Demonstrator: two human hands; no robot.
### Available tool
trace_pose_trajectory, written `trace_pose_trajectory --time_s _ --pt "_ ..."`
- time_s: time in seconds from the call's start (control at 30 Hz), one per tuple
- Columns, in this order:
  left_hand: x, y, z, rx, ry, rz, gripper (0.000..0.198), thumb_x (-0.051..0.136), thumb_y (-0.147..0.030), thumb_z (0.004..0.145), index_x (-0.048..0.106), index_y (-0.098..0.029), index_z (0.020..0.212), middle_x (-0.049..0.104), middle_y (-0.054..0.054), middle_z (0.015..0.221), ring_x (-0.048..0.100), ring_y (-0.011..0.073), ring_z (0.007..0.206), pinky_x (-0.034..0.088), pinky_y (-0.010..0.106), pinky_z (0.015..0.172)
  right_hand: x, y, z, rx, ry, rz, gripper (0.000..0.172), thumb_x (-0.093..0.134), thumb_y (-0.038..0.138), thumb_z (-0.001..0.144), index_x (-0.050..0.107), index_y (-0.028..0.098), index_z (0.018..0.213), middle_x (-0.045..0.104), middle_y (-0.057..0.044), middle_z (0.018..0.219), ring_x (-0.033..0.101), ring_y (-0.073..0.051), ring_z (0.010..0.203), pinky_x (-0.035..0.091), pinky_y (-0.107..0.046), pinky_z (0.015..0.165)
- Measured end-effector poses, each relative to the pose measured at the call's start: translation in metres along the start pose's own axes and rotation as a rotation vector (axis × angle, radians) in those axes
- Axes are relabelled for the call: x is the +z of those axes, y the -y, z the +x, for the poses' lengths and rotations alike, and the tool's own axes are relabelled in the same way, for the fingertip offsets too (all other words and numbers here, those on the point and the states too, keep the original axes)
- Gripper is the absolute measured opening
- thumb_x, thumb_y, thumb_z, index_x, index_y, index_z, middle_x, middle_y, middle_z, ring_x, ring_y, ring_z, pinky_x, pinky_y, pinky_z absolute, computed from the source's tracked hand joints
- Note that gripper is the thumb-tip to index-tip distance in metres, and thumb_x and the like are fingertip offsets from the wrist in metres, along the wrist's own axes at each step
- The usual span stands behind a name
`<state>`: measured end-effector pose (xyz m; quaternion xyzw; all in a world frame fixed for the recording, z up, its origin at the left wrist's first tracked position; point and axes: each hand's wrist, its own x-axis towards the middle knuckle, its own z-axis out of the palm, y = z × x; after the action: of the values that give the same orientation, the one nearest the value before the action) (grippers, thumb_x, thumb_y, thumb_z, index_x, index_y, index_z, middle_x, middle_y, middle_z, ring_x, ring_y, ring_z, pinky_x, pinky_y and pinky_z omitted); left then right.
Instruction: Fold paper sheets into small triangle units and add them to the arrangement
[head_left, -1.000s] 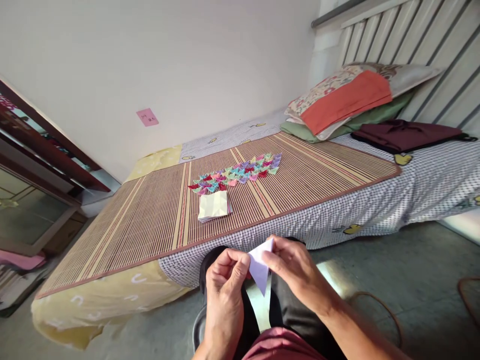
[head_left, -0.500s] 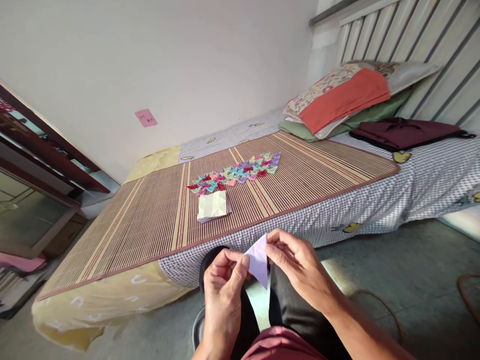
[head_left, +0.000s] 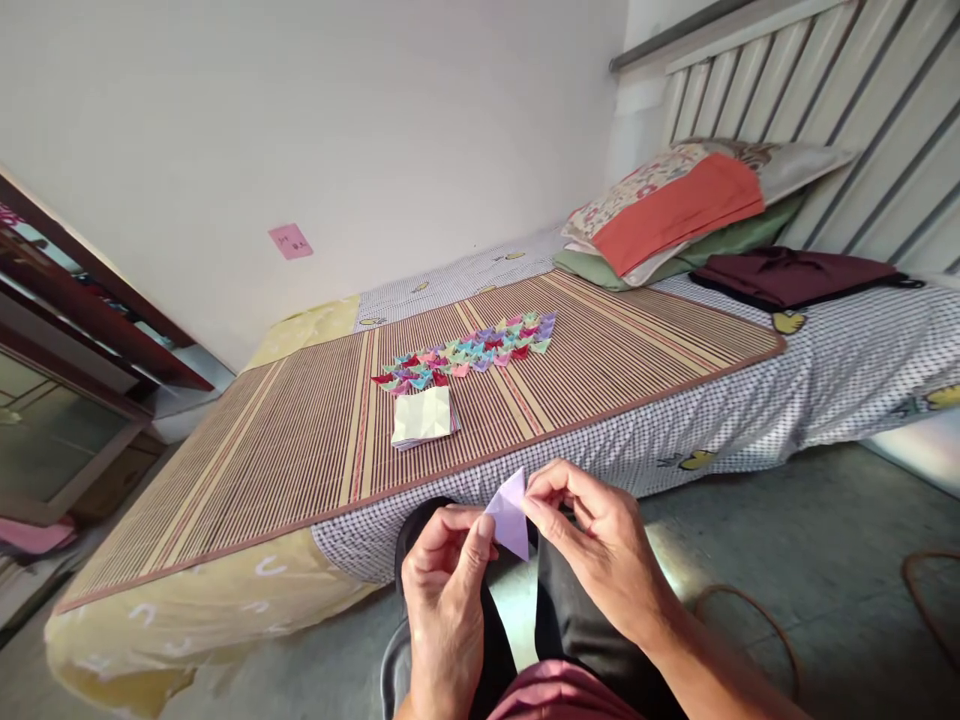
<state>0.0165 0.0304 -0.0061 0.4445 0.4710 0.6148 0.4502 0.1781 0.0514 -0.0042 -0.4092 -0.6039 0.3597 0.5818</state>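
Note:
A lilac sheet of paper [head_left: 510,514], folded to a triangle, is held up above my lap near the bed's front edge. My left hand [head_left: 450,580] pinches its left corner between thumb and index finger. On the opposite edge, the thumb and fingertips of my right hand [head_left: 589,540] close on the paper. Beyond my hands, a stack of creased paper squares [head_left: 422,416], pale cream on top, lies on the striped mat [head_left: 300,440]. Behind it, many small folded paper pieces [head_left: 480,348] in several colours stand in rows.
The mat covers a bed with a checked sheet [head_left: 600,450]. Pillows [head_left: 675,210] and a folded maroon cloth [head_left: 795,277] lie by the slatted headboard [head_left: 810,100]. A pink paper [head_left: 290,241] is on the wall. A brown cable [head_left: 757,610] runs over the floor at right.
The folded lilac paper has tilted slightly between my hands, and its lower point sits higher. My right fingers have shifted along its right edge. The view has moved a little.

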Motion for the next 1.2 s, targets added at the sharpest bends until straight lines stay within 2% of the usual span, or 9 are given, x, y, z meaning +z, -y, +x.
trace_pose_trajectory --time_s 0.23,0.43,0.57,0.93,1.1,1.2 --pt "-0.002 -0.003 0.0 0.044 -0.007 0.028 0.023 0.084 -0.04 0.089 0.076 -0.021 0.078 0.066 0.0 0.073 0.057 0.014 0.07 0.05 0.023 0.068 0.004 0.0 0.001 0.08 -0.004 0.107 0.017 0.074 0.037 0.097 0.069 0.022 0.091 0.069 -0.002 0.082 0.064 -0.018 0.076 0.053 -0.028 0.071" --pt "-0.002 -0.002 -0.002 0.018 0.044 0.033 0.023 0.083 -0.039 0.09 0.077 -0.021 0.079 0.067 0.0 0.074 0.059 0.0144 0.071 0.051 0.024 0.068 0.004 -0.001 0.004 0.203 0.074 0.281 0.023 0.08 0.038 0.093 0.067 0.021 0.084 0.063 0.001 0.081 0.057 -0.015 0.075 0.049 -0.026 0.071" --pt "-0.003 0.001 -0.001 -0.017 0.066 0.011 0.023 0.083 -0.039 0.09 0.076 -0.02 0.078 0.068 0.001 0.073 0.06 0.0146 0.071 0.05 0.024 0.069 0.004 0.0 0.005 0.224 0.063 0.334 0.028 0.082 0.039 0.09 0.065 0.02 0.08 0.06 0.001 0.078 0.053 -0.015 0.072 0.046 -0.025 0.066" --pt "-0.002 0.0 0.005 -0.175 0.093 -0.163 0.031 0.086 -0.042 0.085 0.07 -0.019 0.072 0.064 -0.001 0.067 0.054 0.0132 0.066 0.046 0.024 0.07 0.007 -0.002 0.01 0.296 0.049 0.475 0.034 0.088 0.043 0.082 0.064 0.021 0.073 0.064 0.0 0.078 0.059 -0.015 0.071 0.05 -0.026 0.065" --pt "0.0 -0.002 0.005 -0.142 0.075 -0.137 0.033 0.087 -0.042 0.084 0.069 -0.018 0.071 0.062 -0.002 0.066 0.052 0.0125 0.065 0.045 0.023 0.067 0.008 -0.003 0.011 0.328 0.036 0.531 0.036 0.09 0.043 0.08 0.062 0.021 0.076 0.066 0.001 0.08 0.06 -0.014 0.07 0.052 -0.026 0.065" --pt "0.002 -0.004 0.006 -0.104 0.055 -0.094 0.03 0.088 -0.044 0.083 0.074 -0.018 0.076 0.064 -0.001 0.067 0.053 0.0122 0.063 0.047 0.023 0.063 0.008 -0.007 0.01 0.332 0.025 0.504 0.034 0.091 0.041 0.079 0.063 0.022 0.083 0.064 0.002 0.078 0.059 -0.013 0.068 0.052 -0.025 0.063"
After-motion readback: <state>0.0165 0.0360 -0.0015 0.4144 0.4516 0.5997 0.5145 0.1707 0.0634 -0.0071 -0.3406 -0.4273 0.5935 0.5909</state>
